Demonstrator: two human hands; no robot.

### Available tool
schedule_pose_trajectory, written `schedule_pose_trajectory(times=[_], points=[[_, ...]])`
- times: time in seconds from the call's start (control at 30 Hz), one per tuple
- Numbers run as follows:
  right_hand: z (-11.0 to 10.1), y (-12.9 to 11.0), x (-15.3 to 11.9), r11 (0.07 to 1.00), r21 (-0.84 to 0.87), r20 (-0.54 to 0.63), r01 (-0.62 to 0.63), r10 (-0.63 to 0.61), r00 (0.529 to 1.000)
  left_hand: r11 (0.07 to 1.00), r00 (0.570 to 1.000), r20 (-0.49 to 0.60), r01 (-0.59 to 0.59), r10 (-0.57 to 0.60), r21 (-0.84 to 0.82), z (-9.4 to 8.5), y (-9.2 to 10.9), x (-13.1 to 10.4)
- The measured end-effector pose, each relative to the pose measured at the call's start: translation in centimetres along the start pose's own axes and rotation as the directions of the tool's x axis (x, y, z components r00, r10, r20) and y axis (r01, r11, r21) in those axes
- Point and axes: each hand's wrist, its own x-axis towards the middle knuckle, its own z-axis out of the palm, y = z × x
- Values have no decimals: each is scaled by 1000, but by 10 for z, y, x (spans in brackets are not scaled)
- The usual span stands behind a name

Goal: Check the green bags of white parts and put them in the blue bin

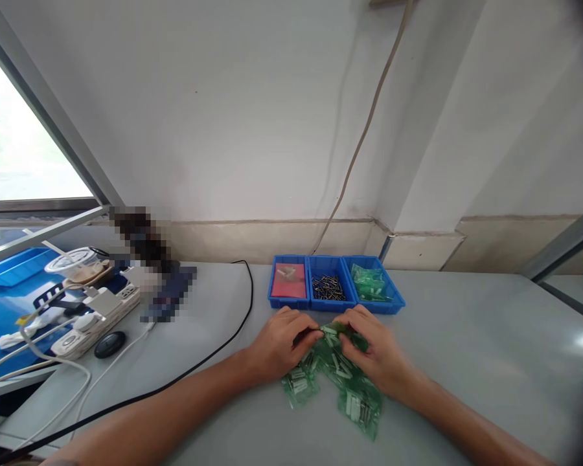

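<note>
Both hands meet over several green plastic bags point(342, 369) lying on the grey table. White and metal pieces show through the plastic. My left hand point(286, 343) pinches the upper left edge of a green bag between thumb and fingers. On its right, my right hand point(374, 349) has thumb and fingers closed on the same green plastic. One bag point(361, 409) lies nearest the front, below my right hand; a smaller one point(300, 385) is below my left hand. Where exactly one bag ends and another begins between the hands cannot be told.
Behind the hands, joined blue bins hold a red card point(289, 281), dark screws point(328, 288) and green bags point(369, 283). A black cable point(214, 347) crosses the left side. Farther left are a black mouse point(110, 344), a power strip point(72, 340) and a pixelated object point(168, 298).
</note>
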Motion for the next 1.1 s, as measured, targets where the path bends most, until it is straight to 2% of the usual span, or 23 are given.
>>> schedule_pose_trajectory(times=[0.37,0.6,1.1], points=[[1,-6,0,999,-30,40,-18,19,999,1000,1000,11,-1,1,2,-1,1,-1],[3,-2,0,999,-11,42,-52,52,998,1000,1000,19,-18,18,8,1,0,-1],[-1,-2,1,998,-53,-47,31,-33,998,1000,1000,18,2,-2,16,0,-1,0]])
